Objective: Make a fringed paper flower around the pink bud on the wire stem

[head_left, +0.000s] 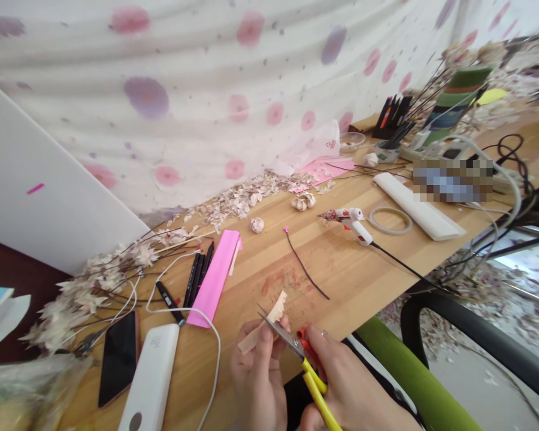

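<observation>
My left hand (259,374) pinches a narrow cream paper strip (276,310) between thumb and fingers. Small cuts make a fringe along the strip's upper edge. Closed round a pair of scissors (315,383) with yellow handles, my right hand (357,374) is just to the right. The blades point up and left and lie across the strip, slightly apart at the tips. A small orange-red piece (302,335) shows by my right fingers; what it is I cannot make out. Beyond my hands lies a dark thin stem (305,265) with a pink tip.
A pink crepe paper piece (215,278), black markers (197,278), a phone (119,358) and a white power bank (150,377) with a cable lie left. Farther right are a glue gun (353,224), a tape roll (390,220) and a white bar (417,206). Pale petals (251,196) line the back.
</observation>
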A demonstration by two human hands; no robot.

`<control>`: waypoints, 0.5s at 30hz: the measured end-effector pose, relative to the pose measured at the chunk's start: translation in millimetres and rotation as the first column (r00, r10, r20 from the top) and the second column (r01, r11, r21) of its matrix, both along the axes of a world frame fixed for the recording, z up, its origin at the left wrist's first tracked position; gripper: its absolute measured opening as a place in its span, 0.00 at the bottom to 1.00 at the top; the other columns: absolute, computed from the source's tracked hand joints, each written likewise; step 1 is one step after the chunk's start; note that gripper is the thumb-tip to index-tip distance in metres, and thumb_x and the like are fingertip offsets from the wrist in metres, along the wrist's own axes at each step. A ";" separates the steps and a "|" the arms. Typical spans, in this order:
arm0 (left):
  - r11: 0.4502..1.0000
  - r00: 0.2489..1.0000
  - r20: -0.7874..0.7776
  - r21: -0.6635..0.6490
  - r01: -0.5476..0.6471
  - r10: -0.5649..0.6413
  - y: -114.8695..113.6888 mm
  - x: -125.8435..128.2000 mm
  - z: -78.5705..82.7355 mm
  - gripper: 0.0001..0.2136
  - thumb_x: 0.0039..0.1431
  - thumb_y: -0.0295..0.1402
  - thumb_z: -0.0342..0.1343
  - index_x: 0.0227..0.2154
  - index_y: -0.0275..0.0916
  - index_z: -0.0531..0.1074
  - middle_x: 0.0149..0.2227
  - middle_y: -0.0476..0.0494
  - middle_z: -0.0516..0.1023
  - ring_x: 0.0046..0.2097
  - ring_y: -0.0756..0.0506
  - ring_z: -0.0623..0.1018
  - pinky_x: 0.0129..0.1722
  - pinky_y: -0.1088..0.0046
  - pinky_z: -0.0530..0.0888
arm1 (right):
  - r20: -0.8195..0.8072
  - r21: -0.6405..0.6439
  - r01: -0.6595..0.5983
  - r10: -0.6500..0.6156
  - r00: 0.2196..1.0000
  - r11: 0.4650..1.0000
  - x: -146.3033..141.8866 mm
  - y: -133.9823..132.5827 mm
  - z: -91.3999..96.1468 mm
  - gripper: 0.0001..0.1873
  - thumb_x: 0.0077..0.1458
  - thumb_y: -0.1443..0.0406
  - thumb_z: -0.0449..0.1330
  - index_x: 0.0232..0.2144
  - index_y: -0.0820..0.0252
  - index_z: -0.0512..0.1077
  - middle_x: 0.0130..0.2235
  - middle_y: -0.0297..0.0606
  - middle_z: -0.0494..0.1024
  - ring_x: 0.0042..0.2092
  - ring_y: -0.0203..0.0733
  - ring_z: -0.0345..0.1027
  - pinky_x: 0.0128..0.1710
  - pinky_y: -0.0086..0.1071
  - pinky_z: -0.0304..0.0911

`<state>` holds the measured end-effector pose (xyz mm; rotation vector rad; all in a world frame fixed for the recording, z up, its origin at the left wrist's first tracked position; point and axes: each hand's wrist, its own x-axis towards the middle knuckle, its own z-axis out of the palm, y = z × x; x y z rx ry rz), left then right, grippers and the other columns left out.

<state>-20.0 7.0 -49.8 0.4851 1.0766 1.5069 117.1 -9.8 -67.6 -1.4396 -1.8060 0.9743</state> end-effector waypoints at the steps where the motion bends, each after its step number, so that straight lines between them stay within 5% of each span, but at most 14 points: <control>1: 1.000 1.000 -0.003 0.003 0.002 -0.002 -0.4 -0.6 -0.2 0.10 0.49 0.40 0.73 0.29 0.39 0.83 0.32 0.42 0.86 0.37 0.41 0.87 0.38 0.70 0.84 | 0.007 -0.001 -0.002 0.002 1.000 1.000 0.1 0.2 -0.2 0.44 0.34 0.24 0.61 0.28 0.53 0.55 0.28 0.32 0.68 0.27 0.39 0.59 0.26 0.31 0.56; 9: 0.997 0.998 -0.040 0.066 0.042 -0.040 -2.0 -5.6 -1.9 0.12 0.50 0.42 0.73 0.31 0.39 0.84 0.34 0.40 0.86 0.38 0.40 0.86 0.37 0.69 0.84 | -0.014 0.011 -0.009 0.009 1.000 1.000 1.7 -3.3 -3.3 0.49 0.34 0.18 0.45 0.30 0.54 0.59 0.30 0.39 0.73 0.28 0.45 0.65 0.28 0.36 0.62; 15: 0.998 0.998 0.020 -0.005 -0.060 0.060 -4.2 8.4 13.7 0.15 0.46 0.44 0.75 0.28 0.38 0.82 0.30 0.43 0.84 0.35 0.43 0.85 0.36 0.71 0.83 | -0.080 0.031 -0.038 0.040 0.996 0.999 2.6 -10.0 -13.0 0.57 0.36 0.18 0.44 0.44 0.59 0.65 0.40 0.51 0.78 0.38 0.57 0.75 0.38 0.46 0.71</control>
